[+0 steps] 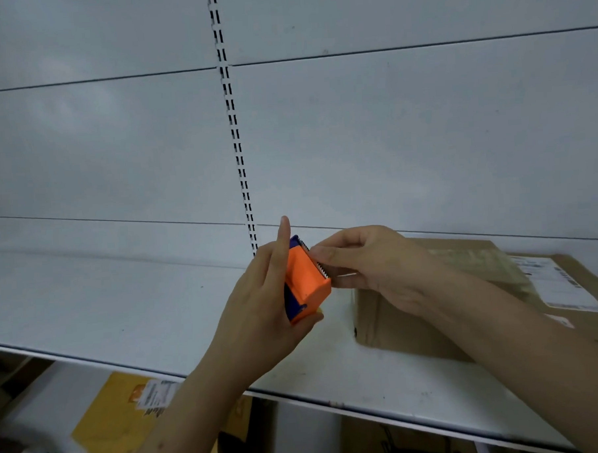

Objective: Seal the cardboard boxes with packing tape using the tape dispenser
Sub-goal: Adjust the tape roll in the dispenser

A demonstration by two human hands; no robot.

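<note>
We held the tape dispenser (305,281), orange with a dark blue side, in our left hand (260,303) just above the white shelf (129,302). That hand's grip was closed round the dispenser's body, the thumb underneath and one finger standing straight up along its far side. The toothed cutter faced toward three o'clock. There our right hand (367,261) met it, fingers curled and pinching at the blade edge; the view was soft there, so we could only say it seemed to hold the loose end of the tape, which we could not make out.

At four o'clock from the dispenser, behind our right forearm, a cardboard box (397,321) sat on the shelf, a strip of clear tape (477,263) running across its top. Beside it at three o'clock lay a flatter parcel (581,282) bearing a white shipping label (553,283). Below the shelf's front edge, at seven o'clock, a yellow padded envelope (114,416) with its own label showed on a lower level. A slotted white upright (233,126) ran up the back panel at twelve o'clock.
</note>
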